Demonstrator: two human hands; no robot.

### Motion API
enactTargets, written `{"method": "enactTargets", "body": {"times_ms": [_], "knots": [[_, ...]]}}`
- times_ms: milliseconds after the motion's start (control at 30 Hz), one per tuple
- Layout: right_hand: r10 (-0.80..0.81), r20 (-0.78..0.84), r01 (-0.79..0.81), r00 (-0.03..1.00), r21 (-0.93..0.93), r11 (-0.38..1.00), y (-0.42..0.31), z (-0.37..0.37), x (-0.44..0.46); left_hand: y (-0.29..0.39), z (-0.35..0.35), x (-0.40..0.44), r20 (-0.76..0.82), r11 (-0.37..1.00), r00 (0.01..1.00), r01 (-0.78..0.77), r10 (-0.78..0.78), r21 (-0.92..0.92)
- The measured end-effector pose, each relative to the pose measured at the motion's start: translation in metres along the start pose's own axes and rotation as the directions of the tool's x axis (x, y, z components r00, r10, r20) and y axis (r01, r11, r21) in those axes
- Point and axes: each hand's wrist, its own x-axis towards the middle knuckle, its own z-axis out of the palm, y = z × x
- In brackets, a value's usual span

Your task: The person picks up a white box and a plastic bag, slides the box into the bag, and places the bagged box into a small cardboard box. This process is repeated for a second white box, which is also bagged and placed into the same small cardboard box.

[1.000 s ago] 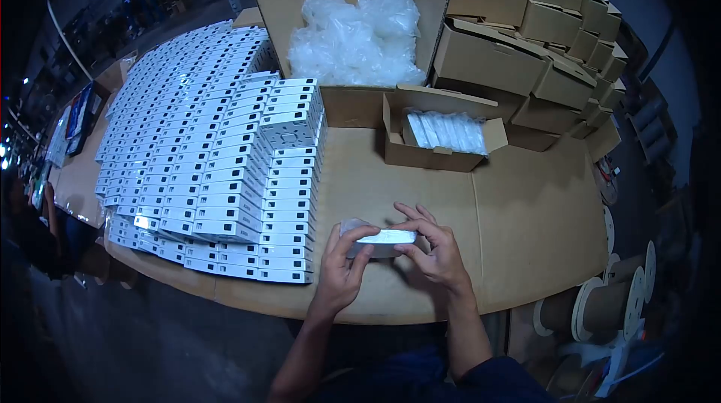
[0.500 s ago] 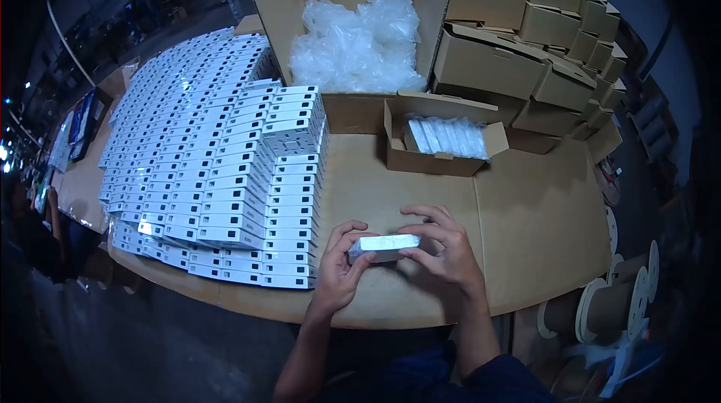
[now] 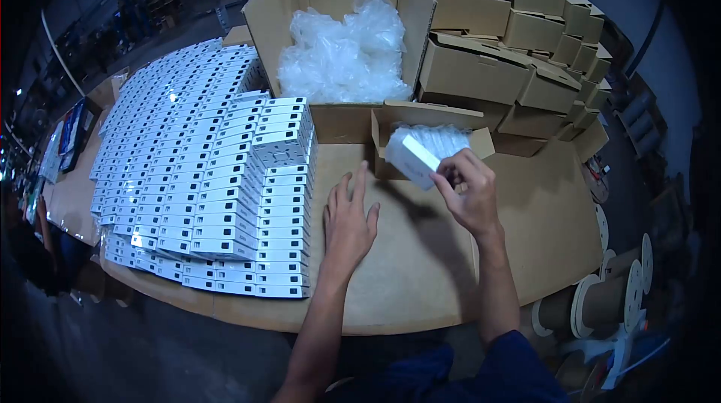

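My right hand (image 3: 467, 184) pinches a small white box in clear plastic wrap (image 3: 417, 161) by its right end. It is tilted and held at the front of an open cardboard carton (image 3: 390, 171). Inside that carton stands a row of similar plastic-wrapped white boxes (image 3: 444, 137). My left hand (image 3: 348, 217) is empty, fingers spread and pointing forward, over the cardboard-covered table (image 3: 390, 294). Just left of it rise the stacked white units with small dark ports (image 3: 233, 200).
A large cardboard box (image 3: 263, 35) full of clear plastic bags (image 3: 345, 54) stands behind the carton. Closed cardboard cartons (image 3: 473, 69) are piled at the back right. Cable spools (image 3: 608, 294) sit beyond the table's right edge. Another person's arm (image 3: 45, 226) shows at far left.
My right hand has carried the wrapped white box forward and right to the carton. My left hand has let go of it and opened, moving slightly forward.
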Motion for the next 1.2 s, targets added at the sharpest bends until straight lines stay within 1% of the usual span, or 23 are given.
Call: {"method": "enactTargets", "body": {"times_ms": [33,67,133,167,200,267,300,333,400,433,500,600,633,833,867,900,933,1000,1033,1067,1100,1133,1200], "knots": [[0.005,-0.07,-0.006,0.998,-0.012,1.0,0.004,0.008,0.006,0.0,0.009,0.007,0.024,0.993,1.0,-0.018,0.015,0.121],[0.009,-0.141,-0.012,0.99,-0.023,1.0,0.007,0.016,0.01,0.0,0.017,0.014,0.015,0.979,1.0,-0.027,0.025,0.202],[-0.068,-0.228,0.055,0.971,-0.066,0.996,0.011,0.035,0.016,-0.003,0.031,0.027,-0.002,0.931,0.999,-0.042,0.046,0.362],[-0.056,-0.258,0.046,0.965,-0.042,0.998,0.013,0.045,0.016,-0.005,0.038,0.033,-0.012,0.937,0.999,-0.04,0.047,0.347],[-0.094,-0.277,0.08,0.956,-0.061,0.995,0.021,0.058,0.016,-0.006,0.042,0.037,-0.024,0.947,0.999,-0.039,0.049,0.318],[-0.03,-0.282,0.014,0.959,-0.06,0.998,0.021,0.074,0.013,-0.007,0.048,0.039,-0.042,0.966,0.998,-0.033,0.045,0.258],[-0.032,-0.283,0.015,0.959,-0.062,0.998,0.025,0.082,0.012,-0.007,0.048,0.039,-0.045,0.968,0.999,-0.018,0.03,0.249],[-0.047,-0.277,0.012,0.96,-0.125,0.992,0.028,0.087,0.01,-0.006,0.049,0.039,-0.043,0.972,0.999,-0.007,0.017,0.233],[-0.029,-0.259,-0.012,0.965,-0.155,0.988,0.037,0.097,0.009,-0.006,0.048,0.036,-0.035,0.978,0.999,0.021,-0.014,0.206],[-0.01,-0.235,-0.032,0.972,-0.173,0.984,0.039,0.097,0.01,-0.011,0.05,0.036,-0.042,0.983,0.999,-0.003,0.01,0.184],[0.032,-0.184,-0.072,0.982,-0.214,0.974,0.042,0.096,0.012,-0.012,0.052,0.037,-0.035,0.985,0.999,-0.001,0.008,0.174],[0.024,-0.11,-0.059,0.994,-0.329,0.943,0.051,0.098,0.016,-0.009,0.052,0.038,-0.028,0.987,1.0,0.009,-0.004,0.16],[0.119,-0.097,-0.144,0.988,-0.324,0.935,0.05,0.1,0.018,-0.008,0.051,0.038,-0.027,0.987,1.0,0.011,-0.007,0.159],[0.203,-0.07,-0.213,0.977,-0.425,0.88,0.06,0.115,0.019,0.002,0.043,0.037,-0.04,0.974,0.999,0.043,-0.035,0.221],[0.221,-0.064,-0.226,0.973,-0.449,0.865,0.058,0.116,0.019,0.002,0.043,0.035,-0.033,0.975,0.999,0.037,-0.03,0.221],[0.285,-0.04,-0.27,0.958,-0.469,0.841,0.058,0.116,0.02,0.001,0.043,0.035,-0.031,0.975,0.999,0.031,-0.025,0.221],[0.282,-0.048,-0.272,0.958,-0.456,0.848,0.056,0.115,0.021,0.001,0.041,0.038,-0.039,0.975,0.999,0.029,-0.021,0.222],[0.276,-0.053,-0.272,0.96,-0.422,0.865,0.048,0.113,0.017,0.003,0.037,0.038,-0.015,0.986,1.0,0.017,-0.015,0.165],[0.309,-0.022,-0.284,0.951,-0.461,0.841,0.043,0.112,0.016,0.004,0.034,0.038,-0.007,0.99,1.0,0.014,-0.013,0.138],[0.309,-0.009,-0.283,0.951,-0.428,0.859,0.043,0.111,0.014,0.005,0.03,0.038,-0.003,0.993,1.0,0.014,-0.013,0.114],[0.314,0.008,-0.281,0.949,-0.427,0.859,0.038,0.107,0.011,0.008,0.021,0.034,-0.076,0.992,0.995,-0.06,0.069,0.114],[0.317,0.023,-0.277,0.948,-0.427,0.86,0.034,0.103,0.01,0.018,0.003,0.03,-0.074,0.997,0.995,-0.063,0.067,0.045],[0.122,-0.096,-0.149,0.988,-0.357,0.922,0.035,0.094,0.008,0.024,-0.028,0.021,-0.102,0.988,0.986,-0.119,0.129,0.099]]}}
